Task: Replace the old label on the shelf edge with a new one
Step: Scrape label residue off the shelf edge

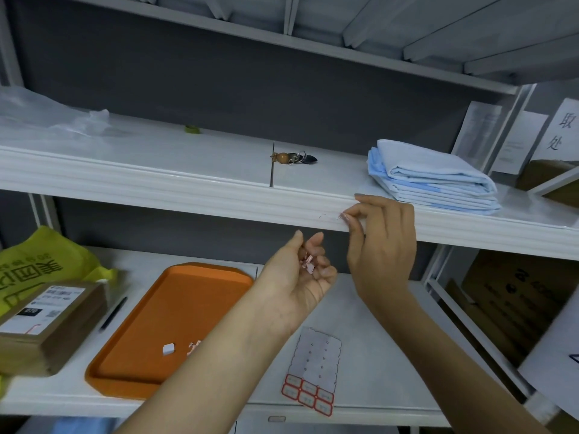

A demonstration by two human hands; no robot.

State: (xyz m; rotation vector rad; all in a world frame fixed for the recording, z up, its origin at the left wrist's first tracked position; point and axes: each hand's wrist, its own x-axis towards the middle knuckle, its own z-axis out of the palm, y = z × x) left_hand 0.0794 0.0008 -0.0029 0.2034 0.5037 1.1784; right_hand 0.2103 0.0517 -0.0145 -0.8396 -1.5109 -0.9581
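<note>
My right hand [383, 245] is at the white shelf edge [219, 198], index finger laid over the top lip and thumb and another fingertip pinching at small reddish label remnants [340, 217] stuck there. Faint marks show on the edge just to their left. My left hand [304, 270] is palm up below the edge, fingers curled round several pink and white torn label scraps [308, 264]. A label sheet [313, 371] with several red-bordered stickers along its bottom lies on the lower shelf.
An orange tray [163, 324] on the lower shelf holds a white scrap and pink bits. A cardboard parcel [47, 324], a black pen [112, 313] and a yellow bag [40, 261] lie left. Folded blue cloth [432, 180] and keys [294, 158] sit on the upper shelf.
</note>
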